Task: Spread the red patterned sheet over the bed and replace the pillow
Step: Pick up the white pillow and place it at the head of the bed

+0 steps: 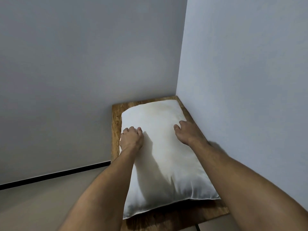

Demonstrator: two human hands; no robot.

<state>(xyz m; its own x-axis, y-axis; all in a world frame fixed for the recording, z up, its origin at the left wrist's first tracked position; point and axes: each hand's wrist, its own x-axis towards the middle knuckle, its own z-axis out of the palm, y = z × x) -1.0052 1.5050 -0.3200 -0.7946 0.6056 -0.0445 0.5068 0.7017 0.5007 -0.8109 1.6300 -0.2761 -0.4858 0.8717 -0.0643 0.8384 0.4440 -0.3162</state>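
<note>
White pillow under both your hands, lying on a wooden board where two walls meet.
From the head view, your left hand curls its fingers into the pillow's left edge; your right hand grips its right side.

Pale grey walls meeting in a corner, black skirting, beige floor, wooden tabletop against both walls

1 wide head view.
Looks forward and down, close over the pillow in a room corner.
</note>
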